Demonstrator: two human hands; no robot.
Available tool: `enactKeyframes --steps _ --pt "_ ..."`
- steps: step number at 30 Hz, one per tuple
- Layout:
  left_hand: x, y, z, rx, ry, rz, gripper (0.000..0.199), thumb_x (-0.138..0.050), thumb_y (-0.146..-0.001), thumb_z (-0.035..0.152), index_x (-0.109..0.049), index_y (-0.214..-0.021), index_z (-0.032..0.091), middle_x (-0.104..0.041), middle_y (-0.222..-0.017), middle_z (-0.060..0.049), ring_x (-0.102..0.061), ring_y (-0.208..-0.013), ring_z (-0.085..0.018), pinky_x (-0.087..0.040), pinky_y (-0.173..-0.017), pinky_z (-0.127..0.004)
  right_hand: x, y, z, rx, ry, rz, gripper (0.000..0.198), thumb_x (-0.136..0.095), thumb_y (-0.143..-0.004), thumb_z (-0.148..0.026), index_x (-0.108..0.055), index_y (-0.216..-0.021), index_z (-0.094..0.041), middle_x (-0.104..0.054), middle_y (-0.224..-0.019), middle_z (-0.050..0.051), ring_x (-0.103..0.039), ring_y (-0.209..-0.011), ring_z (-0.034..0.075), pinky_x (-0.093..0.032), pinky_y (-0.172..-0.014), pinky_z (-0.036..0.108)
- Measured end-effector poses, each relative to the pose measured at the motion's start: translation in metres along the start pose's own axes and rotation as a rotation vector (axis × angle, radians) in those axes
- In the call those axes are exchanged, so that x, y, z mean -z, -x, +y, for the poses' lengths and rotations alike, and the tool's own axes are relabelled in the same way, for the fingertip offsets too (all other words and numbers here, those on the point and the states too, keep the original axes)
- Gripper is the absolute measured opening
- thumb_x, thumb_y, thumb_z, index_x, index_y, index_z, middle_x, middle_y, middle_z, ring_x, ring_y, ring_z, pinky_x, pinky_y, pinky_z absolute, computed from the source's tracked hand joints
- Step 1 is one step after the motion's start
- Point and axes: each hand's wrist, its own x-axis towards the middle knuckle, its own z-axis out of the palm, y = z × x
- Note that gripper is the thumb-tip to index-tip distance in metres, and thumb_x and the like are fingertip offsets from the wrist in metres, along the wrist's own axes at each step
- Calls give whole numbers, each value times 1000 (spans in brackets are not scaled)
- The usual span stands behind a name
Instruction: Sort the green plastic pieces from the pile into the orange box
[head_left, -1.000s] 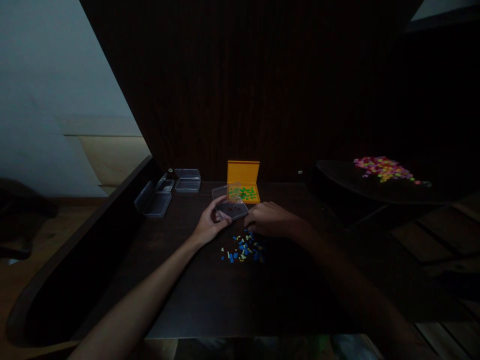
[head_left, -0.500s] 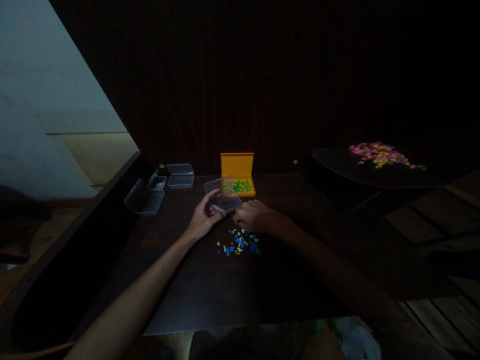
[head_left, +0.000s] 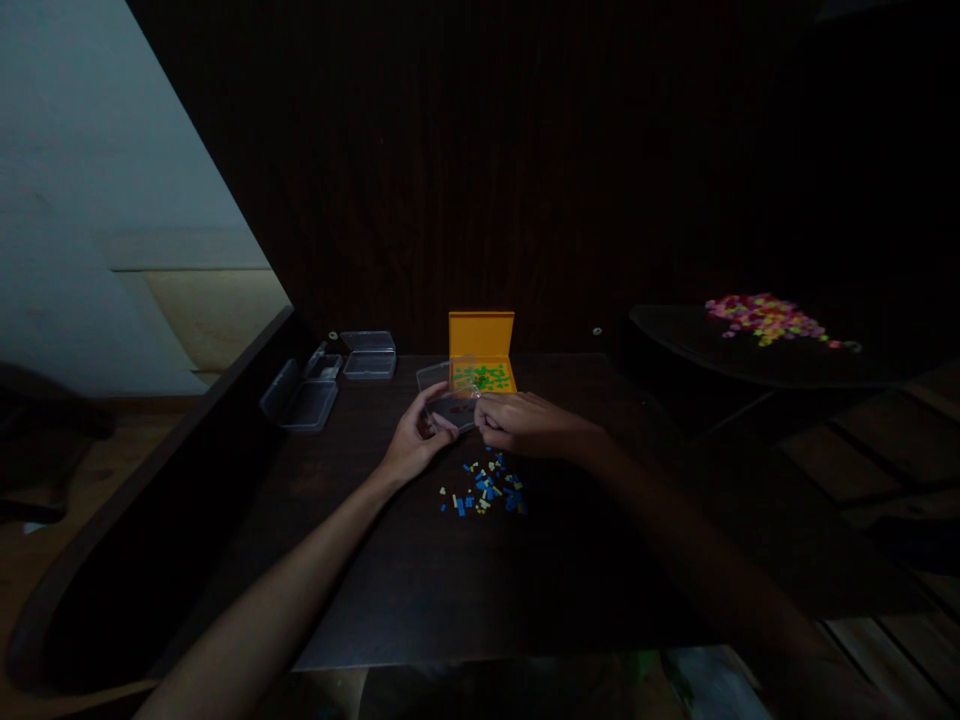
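Note:
My left hand point(head_left: 417, 432) grips the left side of a clear plastic box point(head_left: 455, 408) with its lid raised. A few small dark reddish pieces lie inside it. Over the box's right edge is my right hand point(head_left: 517, 422), its fingers curled together; whatever they pinch is hidden. Below both hands, small blue and pale yellow building bricks point(head_left: 487, 487) lie scattered on the dark table point(head_left: 405, 580). Just behind the clear box stands an open yellow box point(head_left: 481, 335) with green pieces point(head_left: 486, 377) in its base.
Several open clear boxes, including one box point(head_left: 310, 405) and another box point(head_left: 369, 358), sit at the back left. A raised side panel point(head_left: 150, 490) borders the table's left. To the right, a heap of pink and yellow pieces point(head_left: 771, 318) rests on a dark surface point(head_left: 675, 335).
My right hand has moved up from beside the clear box's near corner to over its right edge. My left hand keeps its hold. The whole view has shifted slightly.

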Motion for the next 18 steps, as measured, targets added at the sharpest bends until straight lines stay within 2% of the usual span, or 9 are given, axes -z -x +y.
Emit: enactKeyframes --steps 4,8,18 --pt "-1 1 0 -12 -6 -8 75 -76 -69 23 -43 -136 16 -65 -74 1 -62 -69 -13 -50 -75 -27 3 0 4 -98 20 7 16 -41 -91 -25 -54 -98 -17 -63 -95 7 -54 -75 17 -32 -63 27" --pt "-2 1 0 -6 5 -16 74 -75 -69 22 -43 -135 15 -65 -73 1 -63 -68 -14 -50 -76 -29 1 -2 6 -140 22 -10 20 -35 -93 -25 -52 -98 -16 -64 -95 9 -55 -74 18 -33 -62 28" --pt "-8 6 -1 15 62 -104 73 -74 -68 18 -45 -134 16 -66 -76 0 -62 -67 -13 -48 -72 -26 -1 -3 10 -47 53 -15 25 -33 -96 -21 -56 -93 -14 -65 -97 10 -58 -82 18 -38 -72 28"
